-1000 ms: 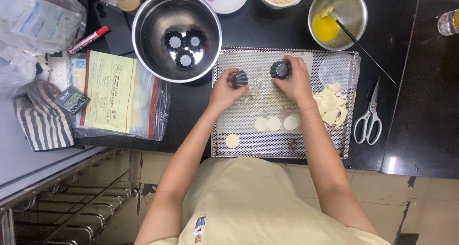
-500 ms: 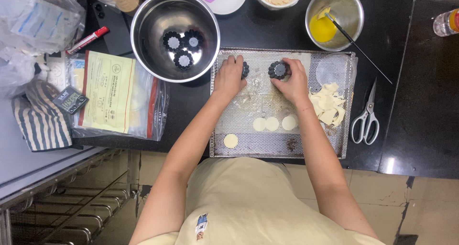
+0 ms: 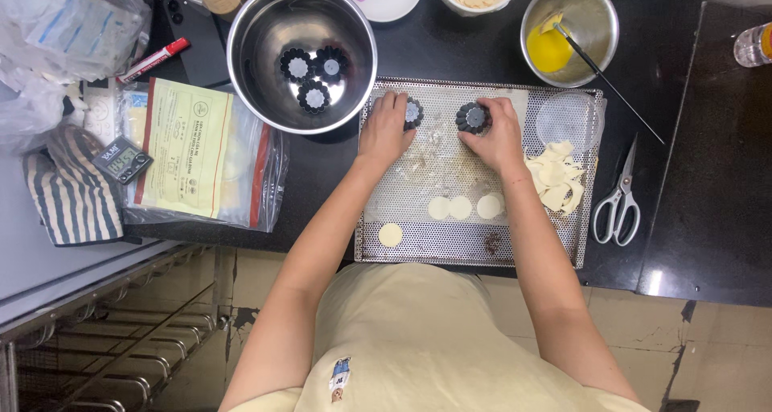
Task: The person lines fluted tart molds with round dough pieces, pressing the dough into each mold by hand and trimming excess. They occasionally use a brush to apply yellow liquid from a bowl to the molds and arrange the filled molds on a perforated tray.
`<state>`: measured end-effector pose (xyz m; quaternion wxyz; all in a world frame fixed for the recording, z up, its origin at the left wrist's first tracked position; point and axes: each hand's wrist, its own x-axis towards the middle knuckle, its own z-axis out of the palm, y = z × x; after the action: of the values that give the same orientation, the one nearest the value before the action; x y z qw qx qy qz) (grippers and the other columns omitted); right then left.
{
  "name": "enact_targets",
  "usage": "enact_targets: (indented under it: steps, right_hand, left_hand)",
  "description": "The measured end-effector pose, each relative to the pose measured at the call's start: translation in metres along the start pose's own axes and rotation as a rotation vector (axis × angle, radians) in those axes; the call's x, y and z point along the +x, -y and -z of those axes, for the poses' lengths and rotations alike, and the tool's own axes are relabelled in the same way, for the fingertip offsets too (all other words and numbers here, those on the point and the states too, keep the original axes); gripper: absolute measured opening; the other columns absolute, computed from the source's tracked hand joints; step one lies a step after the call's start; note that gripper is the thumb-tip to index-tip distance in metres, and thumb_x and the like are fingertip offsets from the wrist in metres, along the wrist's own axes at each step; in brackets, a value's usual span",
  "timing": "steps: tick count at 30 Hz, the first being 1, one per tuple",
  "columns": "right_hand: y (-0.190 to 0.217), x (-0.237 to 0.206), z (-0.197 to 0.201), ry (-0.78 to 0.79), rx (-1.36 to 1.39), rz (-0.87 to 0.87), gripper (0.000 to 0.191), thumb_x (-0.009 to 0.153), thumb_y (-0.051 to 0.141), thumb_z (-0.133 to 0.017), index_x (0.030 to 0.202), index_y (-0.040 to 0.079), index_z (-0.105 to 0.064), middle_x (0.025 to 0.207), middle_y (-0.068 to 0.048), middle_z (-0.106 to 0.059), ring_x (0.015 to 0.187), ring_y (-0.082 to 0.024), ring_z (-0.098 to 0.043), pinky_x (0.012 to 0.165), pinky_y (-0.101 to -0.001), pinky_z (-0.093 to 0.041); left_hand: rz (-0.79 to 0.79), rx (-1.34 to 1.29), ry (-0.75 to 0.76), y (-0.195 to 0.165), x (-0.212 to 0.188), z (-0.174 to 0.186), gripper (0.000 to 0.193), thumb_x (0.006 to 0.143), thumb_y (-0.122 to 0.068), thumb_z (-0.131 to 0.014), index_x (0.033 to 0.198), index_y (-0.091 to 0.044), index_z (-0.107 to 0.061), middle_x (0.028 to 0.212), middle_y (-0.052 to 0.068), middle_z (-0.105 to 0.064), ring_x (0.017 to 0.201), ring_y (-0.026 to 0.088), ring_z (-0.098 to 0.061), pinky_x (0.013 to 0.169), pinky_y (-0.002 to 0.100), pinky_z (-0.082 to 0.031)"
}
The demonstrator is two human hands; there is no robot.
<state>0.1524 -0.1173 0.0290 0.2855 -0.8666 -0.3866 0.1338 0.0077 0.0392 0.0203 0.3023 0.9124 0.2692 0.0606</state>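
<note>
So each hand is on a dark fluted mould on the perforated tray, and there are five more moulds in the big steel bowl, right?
Not quite: the head view shows three dark fluted moulds in the big steel bowl, not five. The rest holds: the left hand and right hand each rest on a mould on the perforated tray.

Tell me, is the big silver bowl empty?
No, the big silver bowl has three small dark fluted moulds lying at its bottom.
</note>
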Motion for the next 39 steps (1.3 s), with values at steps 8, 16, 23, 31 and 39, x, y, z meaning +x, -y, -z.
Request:
enact_targets:
  steps: [8, 16, 23, 31, 39]
  right_hand:
    - [0.000, 0.000, -0.001, 0.020, 0.014, -0.022, 0.064, 0.070, 0.021, -0.091, 0.124, 0.002, -0.064, 0.125, -0.013, -0.057, 0.117, -0.030, -0.059, 0.103, -0.0378, -0.049]
    - [-0.007, 0.000, -0.004, 0.015, 0.016, -0.023, 0.065, 0.068, 0.021, -0.092, 0.124, 0.002, -0.063, 0.125, -0.013, -0.056, 0.116, -0.030, -0.059, 0.103, -0.0377, -0.049]
    - [-0.009, 0.001, -0.005, 0.025, 0.037, -0.049, 0.066, 0.068, 0.020, -0.092, 0.125, 0.004, -0.063, 0.126, -0.012, -0.056, 0.116, -0.030, -0.059, 0.102, -0.0371, -0.050]
    - [-0.008, 0.000, -0.003, 0.013, 0.038, -0.035, 0.064, 0.068, 0.019, -0.092, 0.123, 0.004, -0.064, 0.125, -0.012, -0.057, 0.116, -0.029, -0.060, 0.103, -0.0374, -0.050]
    - [-0.002, 0.000, -0.002, 0.033, 0.038, -0.080, 0.066, 0.069, 0.021, -0.091, 0.127, 0.005, -0.062, 0.127, -0.011, -0.056, 0.117, -0.028, -0.060, 0.102, -0.0369, -0.050]
  left_hand:
    - [-0.045, -0.021, -0.059, 0.005, -0.007, -0.007, 0.076, 0.073, -0.017, -0.083, 0.136, 0.002, -0.046, 0.134, 0.021, -0.048, 0.122, 0.038, -0.051, 0.097, 0.044, -0.050]
    - [-0.196, -0.218, -0.102, -0.006, -0.038, 0.047, 0.025, 0.089, -0.016, -0.074, 0.111, -0.005, -0.069, 0.106, 0.012, -0.069, 0.100, 0.030, -0.068, 0.087, 0.042, -0.055]
    - [-0.021, -0.080, -0.287, 0.070, -0.014, 0.132, 0.008, 0.089, -0.006, -0.072, 0.096, -0.003, -0.074, 0.097, 0.017, -0.071, 0.086, 0.034, -0.071, 0.080, 0.044, -0.056]
    - [0.196, 0.329, 0.126, 0.109, 0.023, 0.120, 0.025, 0.075, 0.005, -0.070, 0.098, -0.004, -0.077, 0.102, 0.025, -0.070, 0.099, 0.043, -0.068, 0.087, 0.049, -0.055]
    - [0.193, 0.471, 0.057, 0.102, 0.049, 0.124, 0.027, 0.080, 0.002, -0.071, 0.106, -0.004, -0.075, 0.117, 0.021, -0.068, 0.109, 0.038, -0.067, 0.092, 0.044, -0.057]
